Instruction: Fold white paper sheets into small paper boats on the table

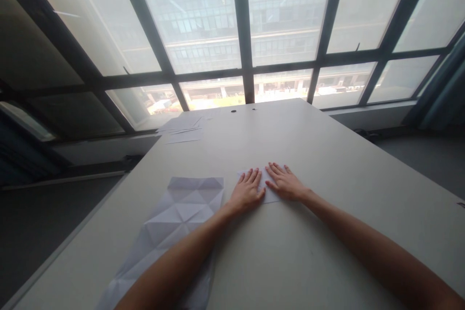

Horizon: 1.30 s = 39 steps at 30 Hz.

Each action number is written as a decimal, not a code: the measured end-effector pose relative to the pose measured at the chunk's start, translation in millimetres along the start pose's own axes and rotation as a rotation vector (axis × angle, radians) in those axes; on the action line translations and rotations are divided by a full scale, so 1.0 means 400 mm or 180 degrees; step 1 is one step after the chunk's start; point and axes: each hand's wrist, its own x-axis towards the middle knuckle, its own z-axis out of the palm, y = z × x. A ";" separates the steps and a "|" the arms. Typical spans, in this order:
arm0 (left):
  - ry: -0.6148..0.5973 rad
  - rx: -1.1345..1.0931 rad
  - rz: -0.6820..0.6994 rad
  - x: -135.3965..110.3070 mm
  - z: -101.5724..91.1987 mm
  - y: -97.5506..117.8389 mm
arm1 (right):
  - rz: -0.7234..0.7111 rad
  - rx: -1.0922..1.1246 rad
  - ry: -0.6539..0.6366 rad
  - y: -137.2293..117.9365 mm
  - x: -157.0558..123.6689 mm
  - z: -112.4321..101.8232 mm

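Observation:
A small white sheet of paper (pixel 271 197) lies flat on the table under both palms, so much of it is hidden. My left hand (pixel 248 190) rests on its left part with the fingers stretched forward. On the right part lies my right hand (pixel 285 181), flat, fingers spread, thumb pointing toward the left hand. A bare strip of the paper shows between the two hands. Left of them, a larger sheet of creased paper (pixel 181 213), marked with a grid of triangular folds, is spread out, partly covered by my left forearm.
The white table (pixel 348 213) stretches away to a row of windows (pixel 203 14). Several loose paper sheets (pixel 181 128) lie by its far left edge. A dark round hole (pixel 233 111) sits near the far end. Curtains (pixel 441 87) hang at the sides.

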 end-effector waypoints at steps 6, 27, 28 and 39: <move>0.0043 0.0016 -0.0125 -0.010 -0.006 -0.016 | 0.0705 -0.0292 0.0237 0.048 -0.017 -0.022; 0.0005 -0.0068 -0.0117 -0.008 -0.013 -0.029 | 0.0362 -0.0059 0.0063 -0.016 -0.002 0.009; 0.0006 -0.0078 -0.0104 -0.007 -0.013 -0.031 | 0.0445 -0.0061 0.0078 -0.008 -0.005 0.009; 0.0033 -0.0061 -0.0034 -0.003 -0.011 -0.038 | 0.0609 -0.0449 0.1017 -0.033 -0.020 -0.039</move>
